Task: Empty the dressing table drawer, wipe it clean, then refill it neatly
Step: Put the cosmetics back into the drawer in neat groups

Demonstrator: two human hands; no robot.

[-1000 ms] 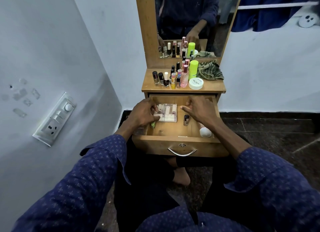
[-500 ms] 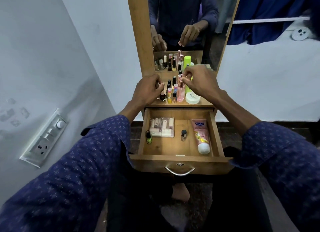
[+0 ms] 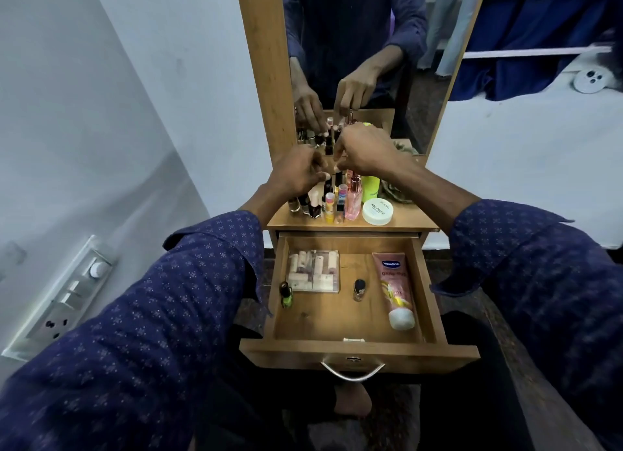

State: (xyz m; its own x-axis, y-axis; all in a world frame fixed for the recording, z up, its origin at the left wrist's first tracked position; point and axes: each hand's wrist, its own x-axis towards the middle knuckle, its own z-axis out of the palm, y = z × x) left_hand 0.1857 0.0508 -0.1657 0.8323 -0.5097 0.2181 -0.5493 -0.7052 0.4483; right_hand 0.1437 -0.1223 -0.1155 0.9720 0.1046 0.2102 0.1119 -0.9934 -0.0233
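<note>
1. The drawer (image 3: 428, 292) is seen pulled fully out at 6 o'clock of the bench (image 3: 404, 219), its metal handle (image 3: 352, 373) facing the viewer.
2. A pink tube (image 3: 394, 288) printed "Vaseline" is laid along the drawer's right side, white cap toward 6 o'clock; a second word below the brand is only partly legible.
3. A clear case of small cosmetics (image 3: 313, 271) is placed at the drawer's 11 o'clock corner, with a green nail polish bottle (image 3: 286, 294) just at its 7 o'clock.
4. A small dark-capped bottle (image 3: 359, 289) is stood near the drawer's middle, apart from the tube.
5. On the bench, a white round tub (image 3: 377, 211) marked "NAIL POLISH" is set at 3 o'clock of a cluster of small bottles (image 3: 332, 202); a lime-green container (image 3: 370, 186) is behind the tub.
6. The left hand (image 3: 296, 174) and right hand (image 3: 367, 152) are held close together above the cluster, fingers curled; whether anything is pinched cannot be told.
7. Both hands are reflected in the mirror (image 3: 364, 45) at 12 o'clock.
</note>
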